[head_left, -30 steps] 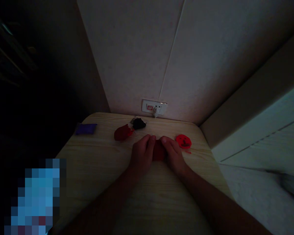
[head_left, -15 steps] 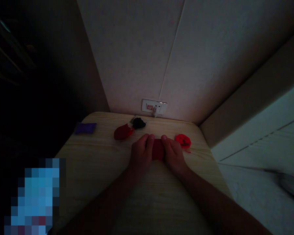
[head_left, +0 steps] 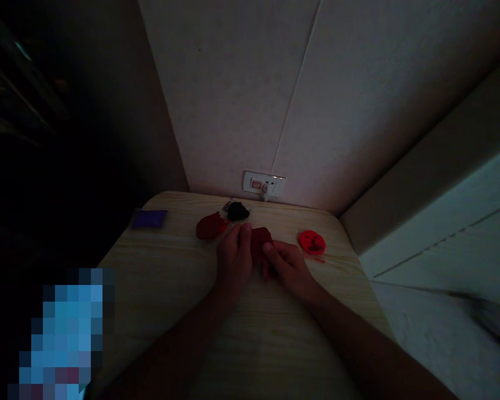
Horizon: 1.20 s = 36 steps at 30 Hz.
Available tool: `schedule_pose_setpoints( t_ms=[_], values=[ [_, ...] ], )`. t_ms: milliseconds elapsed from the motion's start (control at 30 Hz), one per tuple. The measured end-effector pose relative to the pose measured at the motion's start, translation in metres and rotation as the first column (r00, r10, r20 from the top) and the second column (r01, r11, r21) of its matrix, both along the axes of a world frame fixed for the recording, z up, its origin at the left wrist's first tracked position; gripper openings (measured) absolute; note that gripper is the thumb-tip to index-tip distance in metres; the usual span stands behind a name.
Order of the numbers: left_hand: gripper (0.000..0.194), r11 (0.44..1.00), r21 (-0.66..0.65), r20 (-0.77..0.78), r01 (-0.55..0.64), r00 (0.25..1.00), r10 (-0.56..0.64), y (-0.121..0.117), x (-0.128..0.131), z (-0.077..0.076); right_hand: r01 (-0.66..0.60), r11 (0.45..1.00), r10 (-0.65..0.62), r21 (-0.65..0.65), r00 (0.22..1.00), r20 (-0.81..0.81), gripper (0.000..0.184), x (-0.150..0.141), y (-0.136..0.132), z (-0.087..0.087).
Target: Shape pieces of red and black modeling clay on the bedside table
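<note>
A flattened piece of dark red modelling clay (head_left: 259,242) is held between my two hands above the table. My left hand (head_left: 234,256) grips its left side, thumb on top. On the other side, my right hand (head_left: 289,266) pinches the lower right edge between thumb and fingers. Just left of my left hand lies a dark red clay lump (head_left: 210,226) with a brighter red patch, and behind it a black clay lump (head_left: 237,211). To the right of my right hand rests a flat bright red clay disc (head_left: 311,242) with dark face-like marks.
The pale wooden table (head_left: 170,278) meets the wall at the back. A purple packet (head_left: 149,219) lies near its left edge. Thin red strands (head_left: 315,259) lie below the disc. A wall socket (head_left: 264,184) with a plug sits just above the table. The room is dim.
My right hand has moved down along the dark red clay and now pinches its lower right edge. The clay has turned and more of its upper part shows. The view has shifted slightly.
</note>
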State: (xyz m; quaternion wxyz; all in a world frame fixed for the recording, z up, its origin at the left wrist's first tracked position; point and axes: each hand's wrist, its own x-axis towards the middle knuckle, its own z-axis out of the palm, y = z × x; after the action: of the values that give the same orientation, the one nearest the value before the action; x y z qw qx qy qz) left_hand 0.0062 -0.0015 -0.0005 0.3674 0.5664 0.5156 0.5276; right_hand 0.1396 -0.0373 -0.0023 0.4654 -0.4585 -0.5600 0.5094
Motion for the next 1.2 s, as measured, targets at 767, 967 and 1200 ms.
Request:
schedule_pose_setpoints(
  t_ms=[767, 967, 1200],
  values=[
    [0.039, 0.999, 0.044, -0.048, -0.009, 0.999, 0.011, 0.0033, -0.0034, 0.0025, 0.022, 0.999, -0.027, 0.047, 0.994, 0.103, 0.053, 0.0042, 0.0003, 0.0],
    [0.041, 1.0, 0.008, -0.015, -0.02, 1.0, 0.02, 0.0035, -0.0044, 0.0036, -0.03, 0.999, 0.027, 0.034, 0.997, 0.067, 0.051, 0.0041, 0.0004, -0.0008],
    [0.04, 1.0, -0.015, 0.005, -0.003, 1.0, 0.003, 0.0042, -0.0042, 0.0033, -0.001, 0.999, -0.002, -0.045, 0.997, -0.074, 0.057, 0.003, 0.001, -0.0031]
  ],
)
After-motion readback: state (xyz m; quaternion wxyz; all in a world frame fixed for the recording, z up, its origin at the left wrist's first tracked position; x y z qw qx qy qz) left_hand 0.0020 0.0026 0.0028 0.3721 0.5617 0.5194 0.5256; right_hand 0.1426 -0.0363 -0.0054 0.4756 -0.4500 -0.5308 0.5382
